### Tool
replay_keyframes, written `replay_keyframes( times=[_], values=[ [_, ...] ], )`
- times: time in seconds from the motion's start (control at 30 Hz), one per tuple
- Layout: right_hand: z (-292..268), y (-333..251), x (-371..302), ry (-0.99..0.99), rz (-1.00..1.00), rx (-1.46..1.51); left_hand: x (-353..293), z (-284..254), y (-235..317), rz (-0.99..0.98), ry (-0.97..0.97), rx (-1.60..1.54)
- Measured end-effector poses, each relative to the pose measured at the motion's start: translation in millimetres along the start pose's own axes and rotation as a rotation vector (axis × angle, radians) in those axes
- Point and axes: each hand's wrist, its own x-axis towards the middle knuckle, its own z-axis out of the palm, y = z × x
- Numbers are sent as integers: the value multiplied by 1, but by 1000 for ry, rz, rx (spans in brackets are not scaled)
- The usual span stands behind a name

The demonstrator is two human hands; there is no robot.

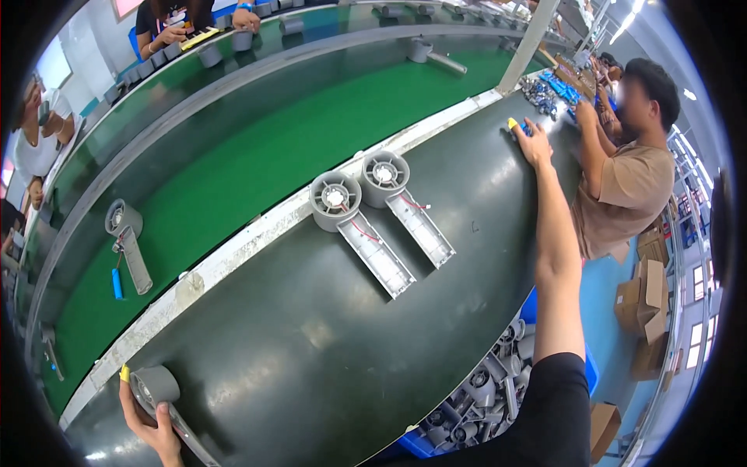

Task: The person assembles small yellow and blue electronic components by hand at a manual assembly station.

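Observation:
At the lower left my left hand [156, 428] grips a grey fan housing with a long handle [158, 383], thumb on the near side and a yellow-tipped finger along the far side. My right hand [535, 146] is stretched far out to the right above the dark table, one fingertip also yellow. Its fingers are curled around a small bluish thing [525, 131] that is too small to name. Beyond it lies a pile of small metallic and blue parts [545, 95]. Two grey fan housings [336, 200] with open handles and red wires lie side by side mid-table.
A pale metal rail [257, 237] separates the table from a green conveyor belt [257, 156] carrying several fan units. A blue bin [420, 445] full of grey parts stands below the near edge. A co-worker [626, 171] stands at right, near cardboard boxes [642, 300].

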Motion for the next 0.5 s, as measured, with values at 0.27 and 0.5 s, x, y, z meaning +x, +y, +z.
replay_keyframes(
  times=[0.27,0.5],
  values=[
    [-26,-10,-80,8,-288,134,4,17,13,26,-42,0],
    [-110,-87,-323,-193,-424,299,12,30,34,192,57,186]
  ],
)
